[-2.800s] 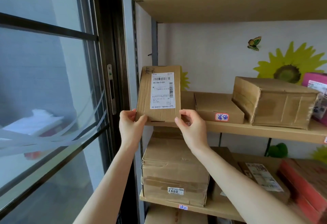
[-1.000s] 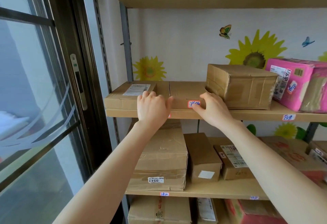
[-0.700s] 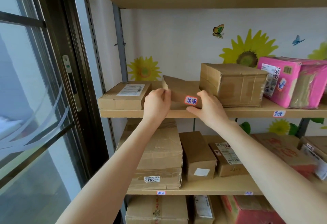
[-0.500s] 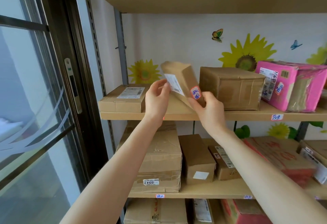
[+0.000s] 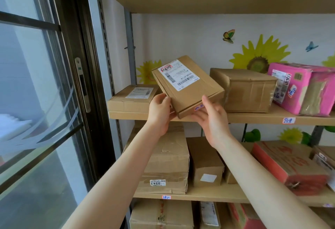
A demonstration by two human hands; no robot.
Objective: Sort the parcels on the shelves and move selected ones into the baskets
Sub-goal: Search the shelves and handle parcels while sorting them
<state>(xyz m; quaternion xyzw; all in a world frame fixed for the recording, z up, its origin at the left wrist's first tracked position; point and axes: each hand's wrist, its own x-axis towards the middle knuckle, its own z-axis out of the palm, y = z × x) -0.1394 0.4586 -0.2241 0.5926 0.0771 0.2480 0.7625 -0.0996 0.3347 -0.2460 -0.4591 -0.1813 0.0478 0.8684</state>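
Tilted box point(image 5: 192, 94): brown card. 
Label point(image 5: 178, 74) on it: white, black bar stripes, red-edged mark at corner. 
Big box point(image 5: 248, 91): brown, shiny tape bands. 
Pink box point(image 5: 308, 91): bright pink, tan patch, white sticker. 
Red box point(image 5: 286, 163): red-orange. 
Shelf point(image 5: 253, 118): light tan. 
Tag point(image 5: 287, 120): white, blue scribble, red edge. 
Wall point(image 5: 181, 38): white. 
Sunflower point(image 5: 259, 56): yellow petals, brown middle. 
Butterfly point(image 5: 228, 36): orange and green. 
Small butterfly point(image 5: 311, 46): blue. 
Leaf point(image 5: 252, 135): green. 
Window frame point(image 5: 72, 47): dark brown.
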